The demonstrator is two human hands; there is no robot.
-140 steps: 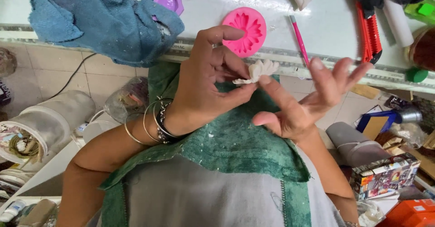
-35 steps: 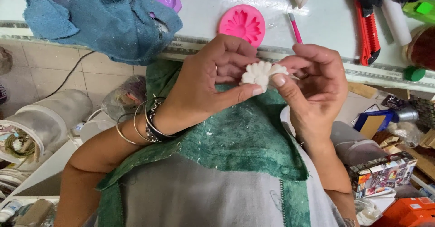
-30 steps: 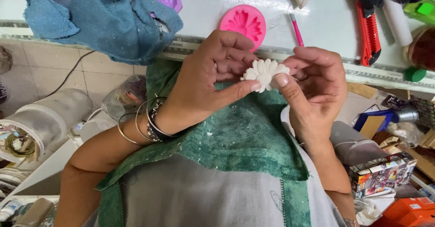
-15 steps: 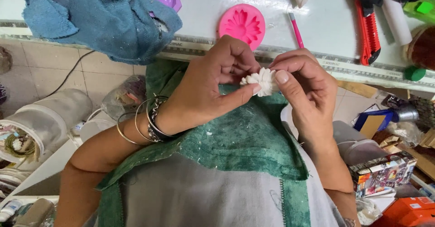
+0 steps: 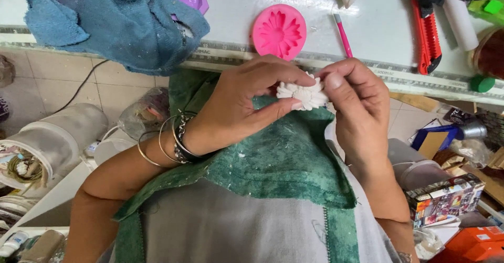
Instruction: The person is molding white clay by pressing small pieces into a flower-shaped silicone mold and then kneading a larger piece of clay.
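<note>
Blue towel point(image 5: 113, 24) lies on the worktable point(image 5: 367, 26). Left hand point(image 5: 239, 108) and right hand point(image 5: 357, 108) pinch a white moulded flower point(image 5: 302, 94) between fingertips above the lap, sparing its petals; its pink mould point(image 5: 279, 32) rests behind.

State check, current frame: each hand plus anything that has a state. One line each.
left hand: pinching the white flower piece
right hand: pinching the flower's other side
white flower piece: held off the table, out of the mould
pink flower mould: empty, cavity up
red utility knife: lying flat, blade not visible
blue towel: crumpled, hanging over the table edge
</note>
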